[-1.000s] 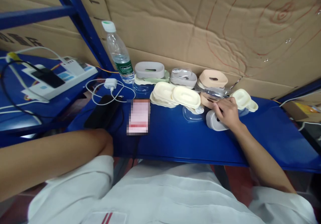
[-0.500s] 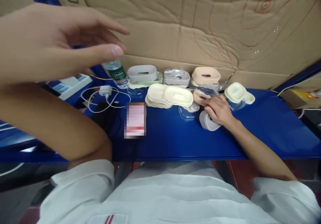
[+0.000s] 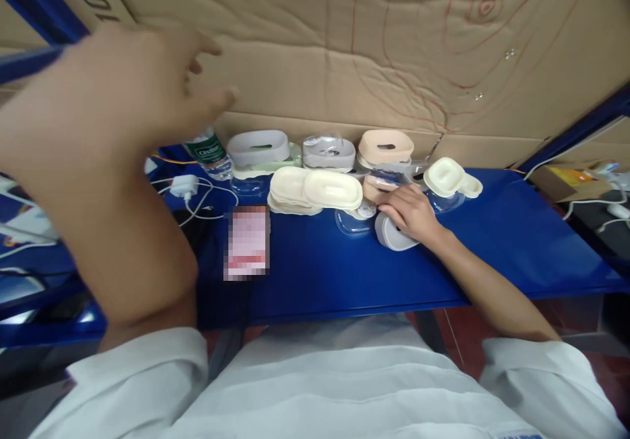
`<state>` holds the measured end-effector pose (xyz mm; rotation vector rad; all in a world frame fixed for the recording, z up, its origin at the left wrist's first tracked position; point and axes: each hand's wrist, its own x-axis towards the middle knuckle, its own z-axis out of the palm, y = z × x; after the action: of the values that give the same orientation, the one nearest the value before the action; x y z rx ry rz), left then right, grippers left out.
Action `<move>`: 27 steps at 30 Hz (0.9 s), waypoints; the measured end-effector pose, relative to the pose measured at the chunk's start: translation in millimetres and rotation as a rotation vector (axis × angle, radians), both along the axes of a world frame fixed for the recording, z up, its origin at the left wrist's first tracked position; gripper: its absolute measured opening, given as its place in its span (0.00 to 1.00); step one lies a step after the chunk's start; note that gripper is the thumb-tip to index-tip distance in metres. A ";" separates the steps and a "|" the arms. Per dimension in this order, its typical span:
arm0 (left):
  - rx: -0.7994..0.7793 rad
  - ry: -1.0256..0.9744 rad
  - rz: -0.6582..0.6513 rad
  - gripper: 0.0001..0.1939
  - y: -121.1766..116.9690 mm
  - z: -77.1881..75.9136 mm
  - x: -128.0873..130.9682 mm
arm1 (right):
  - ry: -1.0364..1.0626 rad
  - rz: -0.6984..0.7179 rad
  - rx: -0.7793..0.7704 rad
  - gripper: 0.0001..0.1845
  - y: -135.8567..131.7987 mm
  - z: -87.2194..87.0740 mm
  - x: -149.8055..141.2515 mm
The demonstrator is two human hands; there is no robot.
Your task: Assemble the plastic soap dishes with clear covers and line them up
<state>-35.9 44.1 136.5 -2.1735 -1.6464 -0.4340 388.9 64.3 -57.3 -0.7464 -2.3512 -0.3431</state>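
My right hand rests on the blue table, its fingers curled over a small grey oval case. My left hand is raised close to the camera at the upper left, blurred, fingers spread, holding nothing. Just beyond my right hand lie cream oval lids, a clear plastic shell and a cream piece. At the back stand a grey oval case, a clear-topped one and a tan one.
A phone lies on the table left of centre. A white charger with its cable and a water bottle sit at the back left. A cardboard wall rises behind the table. A box stands at the far right.
My left arm has come up from my lap and the hand has swung across the upper left of the view. My right hand has stayed on the grey case. The view has shifted slightly.
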 end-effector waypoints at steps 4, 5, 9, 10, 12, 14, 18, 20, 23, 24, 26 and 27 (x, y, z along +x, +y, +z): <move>-0.242 0.139 0.068 0.27 7.2 -9.9 61.6 | 0.011 -0.027 -0.083 0.17 -0.2 5.0 3.6; -0.289 0.187 -0.096 0.26 10.7 -23.7 69.2 | 0.012 -0.012 -0.097 0.18 -0.6 6.4 4.8; -0.267 0.269 -0.425 0.35 15.8 -102.0 82.0 | 0.009 -0.004 -0.094 0.21 -3.0 10.8 7.0; -0.255 0.277 -0.445 0.37 14.2 -120.2 83.2 | 0.008 -0.040 -0.089 0.20 -3.9 12.2 7.0; -0.197 0.269 -0.480 0.32 9.8 -147.6 84.3 | 0.012 -0.113 -0.073 0.19 -5.9 17.1 8.0; -0.145 0.246 -0.493 0.20 5.3 -161.6 82.6 | 0.022 -0.138 -0.056 0.18 -8.9 26.4 12.5; 0.024 0.176 -0.515 0.13 -7.6 -163.3 69.9 | 0.011 -0.092 -0.202 0.14 -22.1 54.5 30.1; 0.120 0.150 -0.545 0.12 -19.8 -160.7 63.3 | -0.068 -0.075 -0.356 0.12 -31.5 66.8 36.9; 0.197 0.128 -0.612 0.10 -44.4 -160.7 62.4 | -0.234 -0.109 -0.506 0.15 -44.1 75.7 38.3; 0.203 0.134 -0.656 0.09 -52.8 -161.9 65.0 | -0.273 -0.120 -0.536 0.16 -47.3 76.1 36.9; 0.184 0.159 -0.781 0.08 -67.3 -165.7 72.3 | -0.308 -0.108 -0.608 0.17 -52.2 73.8 32.9; 0.157 0.170 -0.840 0.08 -72.6 -168.1 76.0 | -0.318 -0.080 -0.654 0.15 -54.2 71.5 30.9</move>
<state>40.1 -28.5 -31.6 -2.5985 -0.5236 -0.5477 419.7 10.1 14.2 -1.1540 -2.7651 0.3252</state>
